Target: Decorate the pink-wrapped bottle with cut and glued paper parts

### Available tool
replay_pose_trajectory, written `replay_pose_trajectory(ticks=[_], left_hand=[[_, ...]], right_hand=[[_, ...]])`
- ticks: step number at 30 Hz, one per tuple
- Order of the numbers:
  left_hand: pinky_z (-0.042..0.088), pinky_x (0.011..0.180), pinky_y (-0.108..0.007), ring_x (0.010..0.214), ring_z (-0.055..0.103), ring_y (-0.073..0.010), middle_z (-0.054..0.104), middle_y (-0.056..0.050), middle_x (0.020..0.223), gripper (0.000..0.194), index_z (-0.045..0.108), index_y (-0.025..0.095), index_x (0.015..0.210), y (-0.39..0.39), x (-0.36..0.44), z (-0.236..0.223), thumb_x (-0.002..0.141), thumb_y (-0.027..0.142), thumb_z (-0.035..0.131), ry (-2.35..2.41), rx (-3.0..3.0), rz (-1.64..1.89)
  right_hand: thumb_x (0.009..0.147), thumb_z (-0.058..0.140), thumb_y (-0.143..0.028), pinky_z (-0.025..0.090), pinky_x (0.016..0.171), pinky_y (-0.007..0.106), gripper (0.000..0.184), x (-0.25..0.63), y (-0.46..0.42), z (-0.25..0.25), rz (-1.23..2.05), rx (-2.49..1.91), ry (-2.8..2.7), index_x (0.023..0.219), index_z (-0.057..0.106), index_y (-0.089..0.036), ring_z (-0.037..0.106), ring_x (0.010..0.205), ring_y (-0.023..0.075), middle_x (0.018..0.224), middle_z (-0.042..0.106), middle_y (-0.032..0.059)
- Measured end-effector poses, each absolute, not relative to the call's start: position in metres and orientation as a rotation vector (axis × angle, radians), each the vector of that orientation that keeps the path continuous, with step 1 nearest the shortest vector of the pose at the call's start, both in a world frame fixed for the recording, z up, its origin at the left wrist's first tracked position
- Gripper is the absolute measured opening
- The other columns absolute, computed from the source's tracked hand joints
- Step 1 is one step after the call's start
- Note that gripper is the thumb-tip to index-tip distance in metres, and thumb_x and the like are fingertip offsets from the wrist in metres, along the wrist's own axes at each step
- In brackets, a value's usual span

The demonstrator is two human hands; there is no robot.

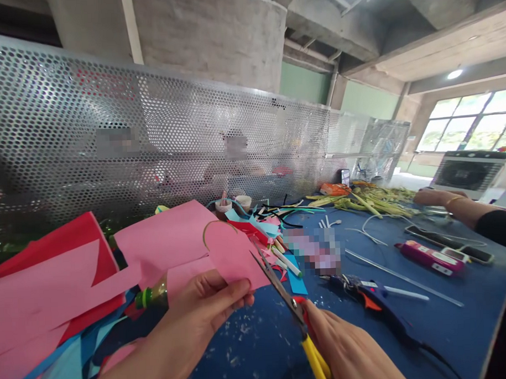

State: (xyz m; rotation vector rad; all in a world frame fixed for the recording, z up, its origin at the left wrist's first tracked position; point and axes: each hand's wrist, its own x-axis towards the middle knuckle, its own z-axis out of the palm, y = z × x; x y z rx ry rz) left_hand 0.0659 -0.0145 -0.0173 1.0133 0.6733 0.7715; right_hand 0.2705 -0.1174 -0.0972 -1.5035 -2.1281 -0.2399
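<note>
So in the head view, a pink paper piece [234, 248] is being held up over the worktop [242, 344], well in from its right edge, pinched between the thumb and fingers of the left hand [211, 301], with larger pink sheets [167, 236] lying just behind. Yellow-handled scissors [295, 307] are being gripped in the right hand [349, 341], blades parted by the paper; cutting is seemingly being caught midway, green-marked top looking rounded, lower right corner looking pointy and untrimmed.
</note>
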Motion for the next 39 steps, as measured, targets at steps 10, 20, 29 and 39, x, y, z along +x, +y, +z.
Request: replay_pose_trajectory(ticks=[10, 20, 29, 39], left_hand=[[0.050, 0.068, -0.017, 0.067, 0.062, -0.0109, 0.070, 0.000, 0.064, 0.020, 0.074, 0.018, 0.062, -0.011, 0.067, -0.017, 0.054, 0.032, 0.086, 0.687, 1.033, 0.768], [0.050, 0.066, -0.016, 0.064, 0.063, -0.0101, 0.070, 0.000, 0.062, 0.021, 0.074, 0.018, 0.061, -0.012, 0.066, -0.019, 0.051, 0.032, 0.088, 0.676, 1.013, 0.770], [0.050, 0.065, -0.015, 0.065, 0.063, -0.0099, 0.070, 0.000, 0.062, 0.021, 0.074, 0.019, 0.060, -0.013, 0.066, -0.019, 0.052, 0.033, 0.087, 0.673, 1.030, 0.754], [0.049, 0.065, -0.016, 0.065, 0.062, -0.0101, 0.070, 0.000, 0.063, 0.020, 0.074, 0.018, 0.063, -0.013, 0.067, -0.019, 0.055, 0.032, 0.086, 0.654, 1.046, 0.740]], right_hand=[[0.080, 0.053, -0.033, 0.057, 0.060, 0.032, 0.047, 0.272, -0.118, -0.095, -0.237, -1.546, -2.154, 0.121, 0.046, -0.011, 0.069, 0.077, 0.0294, 0.093, 0.071, 0.0169], [0.072, 0.055, -0.024, 0.056, 0.063, 0.034, 0.046, 0.271, -0.119, -0.098, -0.032, -1.671, -2.161, 0.116, 0.053, -0.011, 0.067, 0.084, 0.0317, 0.103, 0.069, 0.0187], [0.079, 0.052, -0.046, 0.053, 0.073, 0.038, 0.053, 0.266, -0.121, -0.087, 0.175, -1.659, -2.050, 0.118, 0.054, -0.011, 0.065, 0.090, 0.0340, 0.099, 0.068, 0.0187], [0.079, 0.052, -0.050, 0.052, 0.074, 0.035, 0.053, 0.260, -0.120, -0.077, 0.302, -1.648, -1.987, 0.119, 0.054, -0.016, 0.066, 0.088, 0.0317, 0.096, 0.069, 0.0157]])
